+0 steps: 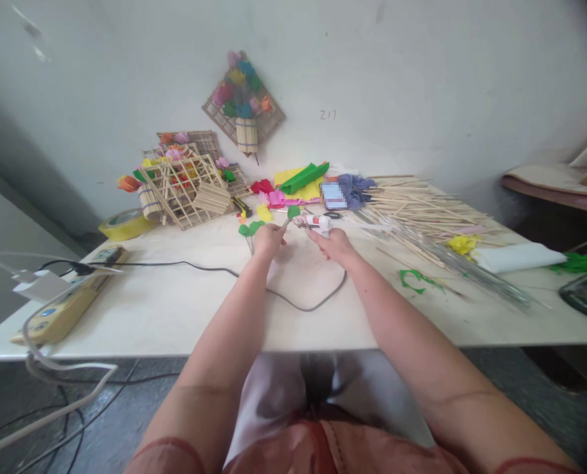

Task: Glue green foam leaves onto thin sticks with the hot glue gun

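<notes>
In the head view my left hand [270, 241] is closed on a thin stem topped by a green paper leaf [294, 211]. More green leaves [251, 228] on thin wires lie just left of that hand. My right hand [333, 244] is wrapped round a white glue gun [317, 222], whose nozzle end points left toward the stem. The nozzle and the leaf are very close; whether they touch I cannot tell. A glue stick appears to extend from the back of the gun. From its handle a black cord [303, 309] loops over the white table [174, 316].
Stick lattices with paper flowers [184, 184] stand back left, beside yellow tape [125, 225] and a power strip [70, 296]. Coloured paper [300, 181] and a phone [334, 195] lie at the back. Wooden sticks [421, 204], wires [461, 270] and green scraps [414, 280] spread at right.
</notes>
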### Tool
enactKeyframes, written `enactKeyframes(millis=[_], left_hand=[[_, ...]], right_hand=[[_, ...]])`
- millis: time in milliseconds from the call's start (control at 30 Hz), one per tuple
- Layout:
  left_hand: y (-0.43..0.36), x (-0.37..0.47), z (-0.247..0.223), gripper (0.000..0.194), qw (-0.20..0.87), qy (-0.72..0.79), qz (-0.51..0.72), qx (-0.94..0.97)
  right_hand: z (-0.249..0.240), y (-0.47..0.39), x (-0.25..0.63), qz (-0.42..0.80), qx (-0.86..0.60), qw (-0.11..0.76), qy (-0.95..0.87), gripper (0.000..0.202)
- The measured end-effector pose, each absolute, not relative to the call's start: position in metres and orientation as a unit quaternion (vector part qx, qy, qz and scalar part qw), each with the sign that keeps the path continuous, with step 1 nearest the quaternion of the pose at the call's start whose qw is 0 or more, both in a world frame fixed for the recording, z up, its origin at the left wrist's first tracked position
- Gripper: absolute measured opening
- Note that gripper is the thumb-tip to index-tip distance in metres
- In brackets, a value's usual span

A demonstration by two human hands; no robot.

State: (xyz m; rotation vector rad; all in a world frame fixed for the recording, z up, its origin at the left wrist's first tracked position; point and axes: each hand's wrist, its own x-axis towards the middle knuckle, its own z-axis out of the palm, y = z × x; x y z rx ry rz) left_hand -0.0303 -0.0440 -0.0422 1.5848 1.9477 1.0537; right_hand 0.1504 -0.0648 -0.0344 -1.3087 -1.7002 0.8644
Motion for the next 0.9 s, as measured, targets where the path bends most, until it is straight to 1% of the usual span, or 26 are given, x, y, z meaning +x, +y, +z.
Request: enactKeyframes(millis=[400,633,900], left_hand=[[-0.052,-0.025,-0.034,0.026,0.142,0.726,0.325,0.589],[-0.054,-0.023,-0.033,0.029,0.108,0.739,0.305,0.590],[-0.054,-0.023,-0.031,0.028,0.099,0.735,0.291,0.604]], right_hand=[[-0.031,-0.066,0.149,0.284,-0.566,0.358,-0.686,0.040],[-0.032,-0.065,0.149,0.272,-0.577,0.349,-0.687,0.040],[-0.030,-0.066,0.150,0.281,-0.578,0.343,-0.685,0.043]])
